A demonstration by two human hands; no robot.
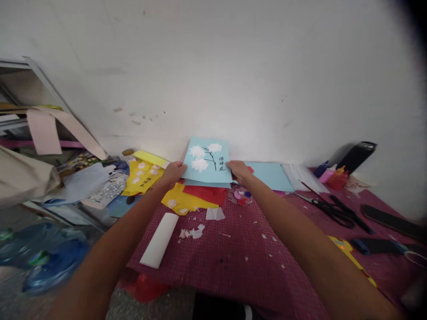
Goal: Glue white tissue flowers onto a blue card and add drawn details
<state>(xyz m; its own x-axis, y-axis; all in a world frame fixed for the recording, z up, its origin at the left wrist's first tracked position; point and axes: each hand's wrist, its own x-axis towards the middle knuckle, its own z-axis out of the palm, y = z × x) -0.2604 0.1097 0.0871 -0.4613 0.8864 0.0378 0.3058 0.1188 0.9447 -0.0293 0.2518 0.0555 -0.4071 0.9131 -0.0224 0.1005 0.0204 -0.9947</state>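
Observation:
A light blue paper card [207,173] tilts up toward me near the wall, with white paper flowers, a dark drawn branch and black handwritten characters on it. My left hand [174,172] grips its left edge. On the right edge, my right hand [239,170] is closed in the same way. Another light blue sheet shows just below the card's lower edge. Beneath lie red paper [208,194] and cut yellow paper [187,200]. Some of my fingers are hidden behind the card.
A white paper roll [160,240] and paper scraps [192,232] lie on the red checked tablecloth [233,266]. At right are scissors [328,209], glue bottles [336,178], a black flask [356,156] and a yellow cutter [352,255]. A yellow flower card [142,177] stands left.

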